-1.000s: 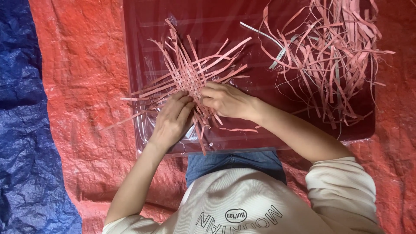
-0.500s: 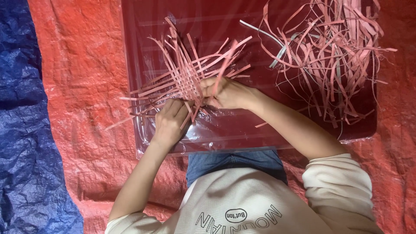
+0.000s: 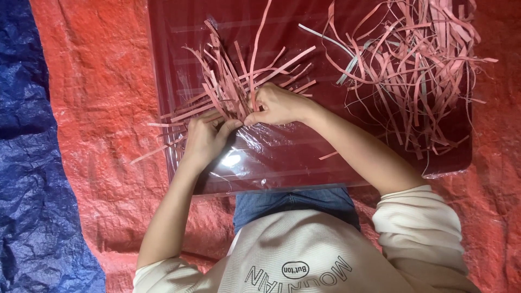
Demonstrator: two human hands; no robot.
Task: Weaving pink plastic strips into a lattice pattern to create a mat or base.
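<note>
Pink paper strips (image 3: 233, 89), crossed into a loose woven bundle, lie on a clear plastic sheet (image 3: 282, 157) laid over a dark red board (image 3: 179, 32), just beyond the person's two hands at the centre of the scene. The left hand (image 3: 205, 138) presses its fingers down on the near edge of the bundle, pinning the strips flat. The right hand (image 3: 278, 104) is pinched closed on a single long strip (image 3: 259, 49), which now stands up and away toward the far edge.

That raised strip is the change: half a second ago it lay lower, slanting right among the others, and a second ago the right hand lay over the bundle with no strip lifted. The left hand has kept its place on the near side throughout. By the look of it, one strip is being drawn out and turned across the rest while the others are held down.

To the right, well apart from the hands, sits a tangled heap of loose strips (image 3: 412, 70), unchanged across the frames. An orange-red tarpaulin (image 3: 97, 108) covers the floor, with a blue tarpaulin (image 3: 32, 179) along the left. The person's cream sleeve (image 3: 418, 228) shows at near right.
</note>
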